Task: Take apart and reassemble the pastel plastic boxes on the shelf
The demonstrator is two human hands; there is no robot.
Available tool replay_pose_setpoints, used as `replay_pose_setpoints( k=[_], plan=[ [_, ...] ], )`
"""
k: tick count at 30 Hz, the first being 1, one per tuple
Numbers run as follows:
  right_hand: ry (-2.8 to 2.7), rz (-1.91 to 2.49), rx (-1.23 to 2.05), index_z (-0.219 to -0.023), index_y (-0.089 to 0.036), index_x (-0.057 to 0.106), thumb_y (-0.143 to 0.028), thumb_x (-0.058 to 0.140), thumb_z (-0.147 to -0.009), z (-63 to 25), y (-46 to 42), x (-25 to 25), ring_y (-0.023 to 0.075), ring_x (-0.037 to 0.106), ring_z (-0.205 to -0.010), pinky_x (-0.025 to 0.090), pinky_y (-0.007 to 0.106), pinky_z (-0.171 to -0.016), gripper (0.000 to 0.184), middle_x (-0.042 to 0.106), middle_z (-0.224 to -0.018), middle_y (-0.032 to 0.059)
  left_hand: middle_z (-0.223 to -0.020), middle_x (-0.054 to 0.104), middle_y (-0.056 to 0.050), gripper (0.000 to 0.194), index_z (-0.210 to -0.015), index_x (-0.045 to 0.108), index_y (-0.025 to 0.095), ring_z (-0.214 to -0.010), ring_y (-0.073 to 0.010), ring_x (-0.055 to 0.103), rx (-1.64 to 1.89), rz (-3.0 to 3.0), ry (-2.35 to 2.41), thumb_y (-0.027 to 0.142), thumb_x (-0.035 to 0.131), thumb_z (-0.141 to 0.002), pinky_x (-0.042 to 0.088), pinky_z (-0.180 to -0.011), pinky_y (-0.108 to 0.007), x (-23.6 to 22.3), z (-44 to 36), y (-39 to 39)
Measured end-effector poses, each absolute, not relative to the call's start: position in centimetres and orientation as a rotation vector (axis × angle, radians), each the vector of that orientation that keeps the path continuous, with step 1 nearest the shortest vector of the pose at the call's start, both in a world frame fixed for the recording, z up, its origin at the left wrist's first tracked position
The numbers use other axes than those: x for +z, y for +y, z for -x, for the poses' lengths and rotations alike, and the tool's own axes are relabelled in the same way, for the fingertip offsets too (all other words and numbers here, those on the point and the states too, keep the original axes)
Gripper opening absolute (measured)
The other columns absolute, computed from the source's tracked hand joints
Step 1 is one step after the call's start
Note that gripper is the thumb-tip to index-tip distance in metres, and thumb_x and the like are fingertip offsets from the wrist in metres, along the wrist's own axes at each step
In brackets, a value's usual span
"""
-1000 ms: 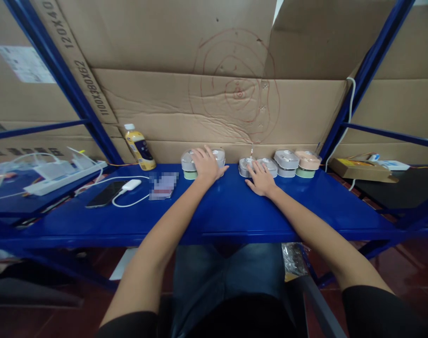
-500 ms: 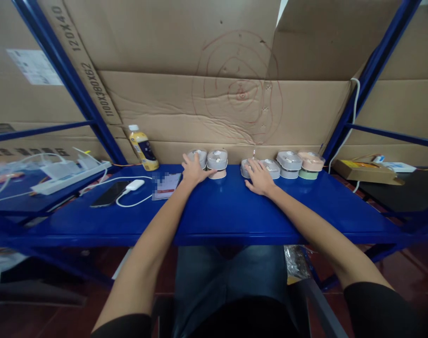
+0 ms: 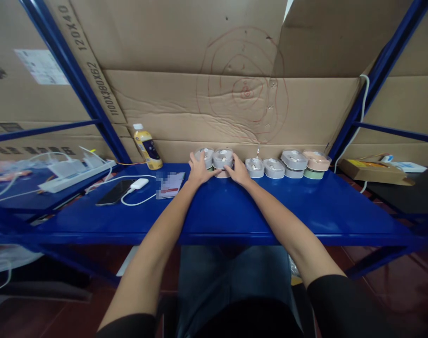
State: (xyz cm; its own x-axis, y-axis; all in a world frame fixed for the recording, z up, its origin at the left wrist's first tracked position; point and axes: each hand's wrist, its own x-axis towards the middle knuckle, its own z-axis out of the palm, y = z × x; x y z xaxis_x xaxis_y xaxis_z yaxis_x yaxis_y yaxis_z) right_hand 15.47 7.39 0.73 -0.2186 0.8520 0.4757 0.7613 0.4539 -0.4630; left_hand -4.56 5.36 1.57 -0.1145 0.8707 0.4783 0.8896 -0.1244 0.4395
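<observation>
Two stacks of small rounded cases with clear lids stand side by side near the back of the table. My left hand [image 3: 199,172] curves round the left stack [image 3: 206,155], fingers at its left side and thumb reaching across the front towards the right stack [image 3: 222,158]. Against that stack's right side rests my right hand [image 3: 240,172], its fingers bent round the edge and its thumb at the front. Both stacks have a grey upper case; the right one shows a pinkish case below. My hands partly hide the lower cases.
Rightward stand two single grey cases [image 3: 254,168], a grey stack [image 3: 294,163] and a pink-over-green stack [image 3: 316,163]. On the left are a yellow bottle [image 3: 149,149], a black phone [image 3: 115,192], a white charger with cable [image 3: 139,183] and a sheet [image 3: 175,184]. Cardboard [image 3: 164,94] backs the table.
My right hand has moved left from the single grey cases to the right-hand stack. My left hand stays at the left stack. The view has shifted slightly.
</observation>
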Motion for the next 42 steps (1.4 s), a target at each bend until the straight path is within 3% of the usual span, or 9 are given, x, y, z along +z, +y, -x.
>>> replay_pose_setpoints(
  k=[9,15,21,25,29,32,36,39,42],
  plan=[
    [-2.010,1.354,0.172,-0.168,-0.005,0.023,-0.043,0.052,-0.103,-16.8,7.2,0.7,0.0345,0.056,-0.144,0.045,0.048,-0.121,0.081,0.052,-0.159,0.0269,-0.174,0.004,-0.034,0.125,-0.168,0.019,0.015,-0.156,-0.0601,0.026,-1.071,2.069,-2.075,0.060,0.088,-0.074,0.043,-0.114,-0.068,2.1,3.2,4.5],
    [-2.094,1.436,-0.283,-0.147,-0.007,0.057,-0.050,0.062,-0.099,-21.5,6.4,2.3,0.0447,0.038,-0.156,0.030,0.061,-0.128,0.064,0.045,-0.163,0.0279,-0.175,0.002,-0.033,0.128,-0.169,0.017,0.016,-0.158,-0.0595,0.021,-1.057,2.076,-2.066,0.060,0.089,-0.073,0.043,-0.114,-0.072,2.5,3.1,3.9],
    [-2.341,1.526,-0.232,-0.149,-0.008,0.053,-0.050,0.073,-0.092,-25.7,4.1,1.5,0.0470,0.040,-0.154,0.035,0.062,-0.124,0.074,0.048,-0.162,0.0280,-0.176,0.003,-0.033,0.125,-0.168,0.023,0.015,-0.159,-0.0612,0.013,-0.981,1.992,-2.050,0.058,0.091,-0.072,0.034,-0.115,-0.082,3.4,2.7,2.6],
    [-2.301,1.411,-0.114,-0.128,-0.015,0.068,-0.065,0.057,-0.098,-26.1,1.1,2.4,0.0459,0.061,-0.131,0.046,0.065,-0.112,0.059,0.068,-0.135,0.0250,-0.176,0.015,-0.029,0.091,-0.160,0.039,0.015,-0.162,-0.0562,0.011,-1.043,2.062,-1.729,0.047,0.080,-0.086,0.021,-0.124,-0.078,4.4,1.7,0.3],
    [-2.084,1.581,-0.101,-0.134,-0.011,0.065,-0.081,0.064,-0.085,-25.3,-1.0,3.8,0.0521,0.064,-0.126,0.052,0.066,-0.103,0.086,0.066,-0.134,0.0303,-0.164,0.042,-0.021,0.061,-0.148,0.052,0.019,-0.156,-0.0417,0.039,-1.100,2.507,-1.233,0.043,0.069,-0.095,0.032,-0.129,-0.061,4.4,0.1,-1.9],
    [-2.155,1.731,0.096,-0.146,-0.007,0.058,-0.076,0.073,-0.079,-24.7,-1.5,4.3,0.0529,0.066,-0.124,0.056,0.063,-0.099,0.097,0.068,-0.135,0.0313,-0.160,0.046,-0.022,0.088,-0.154,0.045,0.019,-0.152,-0.0404,0.045,-1.133,2.785,-1.108,0.056,0.082,-0.084,0.037,-0.128,-0.057,3.5,-0.5,-2.3],
    [-2.442,1.258,0.393,-0.158,-0.017,0.049,-0.054,0.083,-0.076,-25.0,-1.9,4.5,0.0410,0.067,-0.131,0.056,0.052,-0.106,0.096,0.069,-0.144,0.0189,-0.170,0.034,-0.025,0.136,-0.167,0.027,0.022,-0.157,-0.0460,0.038,-1.124,3.084,-1.193,0.062,0.098,-0.059,0.035,-0.128,-0.063,1.7,0.1,-1.4],
    [-2.533,1.004,0.448,-0.161,-0.022,0.046,-0.058,0.086,-0.074,-25.3,-2.5,4.4,0.0390,0.063,-0.137,0.053,0.054,-0.112,0.102,0.064,-0.152,0.0146,-0.169,0.037,-0.027,0.142,-0.168,0.025,0.021,-0.156,-0.0468,0.040,-1.141,3.260,-1.169,0.057,0.102,-0.054,0.034,-0.127,-0.065,0.7,0.8,-1.0],
    [-2.567,1.018,0.359,-0.157,-0.027,0.052,-0.066,0.092,-0.064,-25.0,-3.0,4.3,0.0425,0.061,-0.138,0.052,0.058,-0.113,0.109,0.064,-0.151,0.0136,-0.157,0.054,-0.025,0.130,-0.167,0.030,0.020,-0.148,-0.0442,0.052,-1.135,3.342,-1.120,0.053,0.099,-0.061,0.040,-0.123,-0.065,0.3,1.0,-1.2]
  ],
)
